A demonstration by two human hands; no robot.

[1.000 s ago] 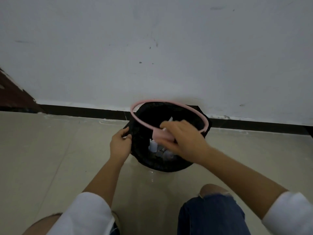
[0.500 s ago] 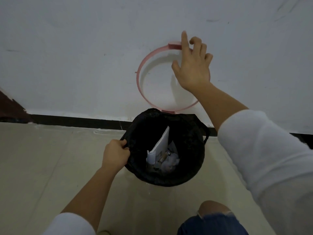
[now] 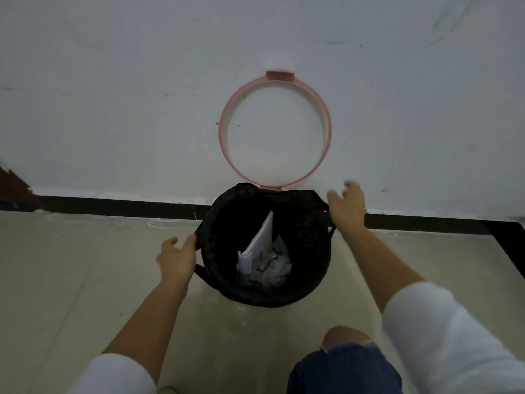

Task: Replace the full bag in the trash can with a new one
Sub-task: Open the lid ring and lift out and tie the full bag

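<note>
The trash can (image 3: 309, 282) stands on the floor against the wall, lined with a black bag (image 3: 227, 223) folded over its rim. White paper and crumpled scraps (image 3: 262, 251) lie inside. The pink ring (image 3: 224, 120) that clamps the bag is flipped up and leans flat against the wall above the can. My left hand (image 3: 176, 258) is at the can's left rim, fingers spread, thumb touching the bag's edge. My right hand (image 3: 348, 206) hovers open at the right rim, blurred, holding nothing.
A white wall with a black baseboard (image 3: 113, 204) runs behind the can. The floor is pale tile (image 3: 71, 280). My knee in torn blue jeans (image 3: 345, 362) is low in front of the can. A dark brown patch (image 3: 14, 189) shows at the far left.
My right hand let go of the pink ring, which now rests against the wall, and came down to the can's right rim. My left hand loosened its grip on the left rim.
</note>
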